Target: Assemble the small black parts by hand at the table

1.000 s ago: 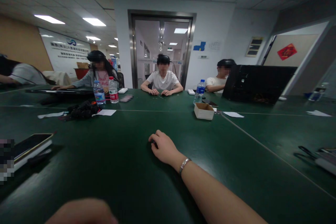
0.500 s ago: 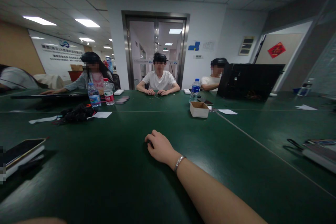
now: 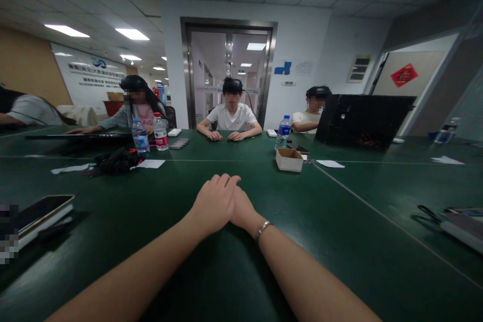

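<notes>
Head view: our left hand (image 3: 214, 202) lies on top of our right hand (image 3: 244, 211), both down on the green table (image 3: 332, 221) near its ctr, straight ahead of us. Left fingers (image 3: 226, 181) are close together & bent over the right's knuckles, narrow, no gap btwn them; whether they clasp or just rest, we can't tell. Right fingers are hidden under the left, so wide or narrow we can't tell, nor if anything sits beneath. A silver bracelet (image 3: 264, 229) rings our right wrist. Beyond the hands, to the right, a small open cardboard box (image 3: 290, 160) stands well apart from them, w/ a water bottle (image 3: 283, 132) just behind it. Far left: two more bottles (image 3: 140, 136) side by side, a black bundle (image 3: 115, 160) & a white paper slip (image 3: 151, 163) beside it. Near the left edge a phone (image 3: 43, 207) lies on a white slab. Right side: a black laptop lid (image 3: 364, 121), back toward us. A person in a white tee (image 3: 232, 118) sits opposite, w/ others either side.
</notes>
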The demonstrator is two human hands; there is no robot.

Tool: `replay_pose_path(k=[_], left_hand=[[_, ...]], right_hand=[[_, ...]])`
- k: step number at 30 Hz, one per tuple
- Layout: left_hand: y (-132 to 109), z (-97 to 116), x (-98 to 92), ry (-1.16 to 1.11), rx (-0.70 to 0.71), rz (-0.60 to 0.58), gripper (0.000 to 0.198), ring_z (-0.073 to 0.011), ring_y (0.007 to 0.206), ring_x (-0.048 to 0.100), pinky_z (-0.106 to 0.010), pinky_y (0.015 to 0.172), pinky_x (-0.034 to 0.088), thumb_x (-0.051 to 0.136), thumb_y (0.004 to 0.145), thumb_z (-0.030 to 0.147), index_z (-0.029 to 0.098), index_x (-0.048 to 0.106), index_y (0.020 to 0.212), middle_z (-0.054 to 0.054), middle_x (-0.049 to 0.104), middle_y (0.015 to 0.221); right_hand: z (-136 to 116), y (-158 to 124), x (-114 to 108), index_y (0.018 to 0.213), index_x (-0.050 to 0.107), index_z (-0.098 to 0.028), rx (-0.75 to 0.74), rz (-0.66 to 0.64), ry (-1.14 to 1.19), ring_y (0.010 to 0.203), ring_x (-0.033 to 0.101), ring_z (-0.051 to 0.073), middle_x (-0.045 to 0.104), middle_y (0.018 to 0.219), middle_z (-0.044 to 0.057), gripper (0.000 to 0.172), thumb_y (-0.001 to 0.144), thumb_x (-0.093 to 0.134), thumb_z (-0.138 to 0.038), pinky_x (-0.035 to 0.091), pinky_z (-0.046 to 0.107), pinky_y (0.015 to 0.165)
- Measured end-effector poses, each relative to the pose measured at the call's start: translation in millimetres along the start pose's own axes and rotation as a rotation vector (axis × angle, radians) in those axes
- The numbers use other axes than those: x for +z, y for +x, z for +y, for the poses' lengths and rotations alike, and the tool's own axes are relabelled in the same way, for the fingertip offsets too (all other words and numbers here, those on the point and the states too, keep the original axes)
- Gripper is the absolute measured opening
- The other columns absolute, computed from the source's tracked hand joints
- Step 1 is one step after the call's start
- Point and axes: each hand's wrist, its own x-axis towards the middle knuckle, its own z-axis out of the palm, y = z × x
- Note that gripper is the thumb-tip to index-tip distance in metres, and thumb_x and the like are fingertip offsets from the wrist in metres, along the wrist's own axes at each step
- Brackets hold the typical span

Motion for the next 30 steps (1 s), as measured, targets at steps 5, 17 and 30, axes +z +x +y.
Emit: replay_pose_path(k=[5, 17, 30], left_hand=[[19, -41, 71.9, -0.341, -0.316, -0.061, 0.037, -0.0192, 0.107, 0.051, -0.034, 0.095, 0.038, 0.031, 0.087, 0.020, 0.019, 0.050, 0.119, -0.010, 0.053, 0.117], [13, -48, 86.4, -0.355, -0.213, -0.144, 0.036, -0.0206, 0.097, 0.052, -0.036, 0.091, 0.039, 0.031, 0.088, 0.023, 0.021, 0.061, 0.107, -0.006, 0.060, 0.105], [12, -53, 81.4, -0.350, -0.307, -0.150, 0.028, -0.0221, 0.095, 0.053, -0.036, 0.085, 0.042, 0.040, 0.085, 0.033, 0.023, 0.060, 0.101, -0.006, 0.059, 0.099]], right_hand=[[16, 2, 0, 0.111, 0.049, -0.015, 0.115, 0.110, -0.034, 0.098, 0.048, 0.022, 0.051, 0.110, 0.013, 0.031, 0.082, 0.048, -0.024, 0.037, 0.035, 0.086], [24, -1, -5, 0.094, 0.045, -0.018, 0.289, 0.133, -0.086, 0.089, 0.054, 0.026, 0.062, 0.091, 0.010, 0.023, 0.082, 0.047, -0.038, 0.034, 0.035, 0.074], [34, 0, -11, 0.088, 0.049, -0.020, 0.309, 0.118, 0.024, 0.078, 0.061, 0.020, 0.065, 0.082, 0.004, 0.033, 0.074, 0.062, -0.047, 0.033, 0.028, 0.066]])
